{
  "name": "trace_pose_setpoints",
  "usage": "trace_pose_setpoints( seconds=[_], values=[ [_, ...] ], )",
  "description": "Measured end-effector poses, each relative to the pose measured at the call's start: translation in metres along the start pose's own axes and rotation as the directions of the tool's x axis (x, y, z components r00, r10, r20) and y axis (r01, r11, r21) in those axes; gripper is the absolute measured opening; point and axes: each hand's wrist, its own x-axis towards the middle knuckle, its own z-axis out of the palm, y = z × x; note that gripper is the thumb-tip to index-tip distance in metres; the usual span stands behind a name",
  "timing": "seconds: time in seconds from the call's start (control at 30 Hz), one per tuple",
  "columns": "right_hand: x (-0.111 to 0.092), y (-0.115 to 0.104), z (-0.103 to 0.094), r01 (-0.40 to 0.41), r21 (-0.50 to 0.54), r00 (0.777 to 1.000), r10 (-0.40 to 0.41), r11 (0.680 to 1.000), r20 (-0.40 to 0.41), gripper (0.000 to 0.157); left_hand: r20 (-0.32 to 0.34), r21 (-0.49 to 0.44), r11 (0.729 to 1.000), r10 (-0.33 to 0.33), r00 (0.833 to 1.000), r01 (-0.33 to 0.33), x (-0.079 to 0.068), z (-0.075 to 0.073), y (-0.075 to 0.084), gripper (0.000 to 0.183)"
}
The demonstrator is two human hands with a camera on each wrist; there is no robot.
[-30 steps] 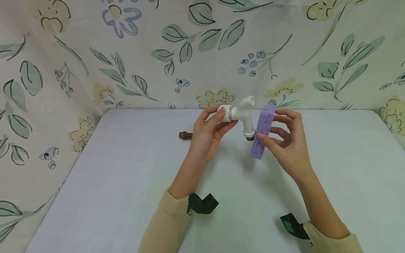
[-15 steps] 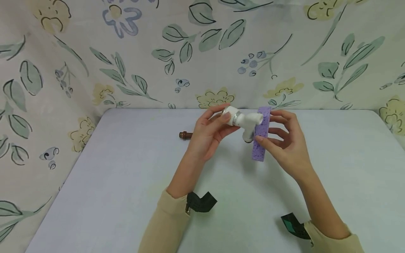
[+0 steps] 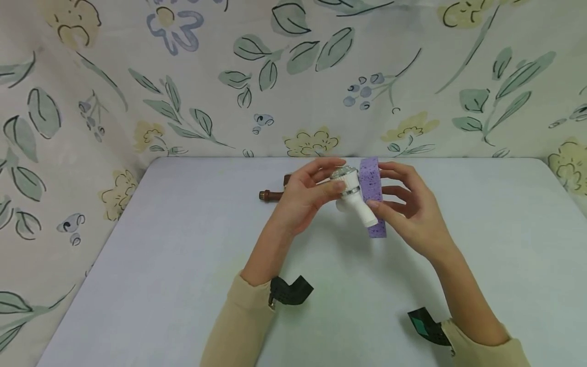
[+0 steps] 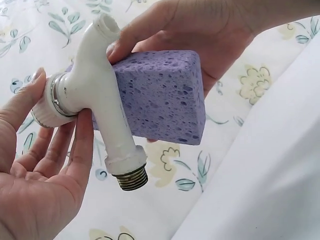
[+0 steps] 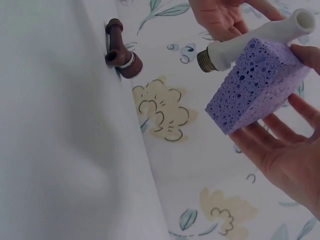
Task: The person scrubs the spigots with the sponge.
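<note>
My left hand holds a white tap by its round ribbed knob, thumb on one side and fingers on the other. The spout and the brass-coloured threaded end stick out free of the hand. My right hand grips a thick purple sponge by its edges between thumb and fingers. In the left wrist view the sponge sits right against the tap's body, which partly covers it. Both things are held up above the table.
A brown tap lies on the white table near its back edge, partly hidden behind my left hand in the head view. Behind the table hangs a floral cloth. Black wrist mounts jut from both sleeves.
My left hand has turned the white tap over, so its spout now points down toward me and the knob's end faces up. The sponge has shifted slightly left with my right hand.
</note>
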Motion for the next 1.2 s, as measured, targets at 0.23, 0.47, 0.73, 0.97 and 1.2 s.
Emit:
trace_pose_setpoints(
  seconds=[0.23,0.47,0.73,0.97,1.2],
  values=[
    [0.0,-0.003,-0.001,-0.01,0.017,1.0,0.01,1.0,0.0,0.065,0.048,0.048,0.999,-0.016,0.999,0.014,0.0,0.0,-0.005,0.038],
    [0.001,-0.003,-0.001,0.021,0.106,0.999,-0.017,0.994,-0.04,0.066,0.1,0.092,0.995,-0.038,0.994,0.028,0.002,-0.001,-0.009,0.041],
    [0.002,-0.004,-0.001,0.024,0.172,0.995,-0.007,0.985,-0.095,0.066,0.086,0.118,0.992,-0.049,0.995,0.039,0.003,0.003,-0.011,0.044],
    [0.002,-0.005,-0.002,0.048,0.254,0.994,-0.022,0.966,-0.103,0.066,0.04,0.124,0.992,-0.042,0.998,0.037,0.002,0.005,-0.01,0.039],
    [0.003,-0.002,-0.004,0.091,0.311,0.986,-0.042,0.946,-0.162,0.064,0.1,0.147,0.989,-0.046,0.994,0.031,0.002,0.007,-0.014,0.039]
  ],
)
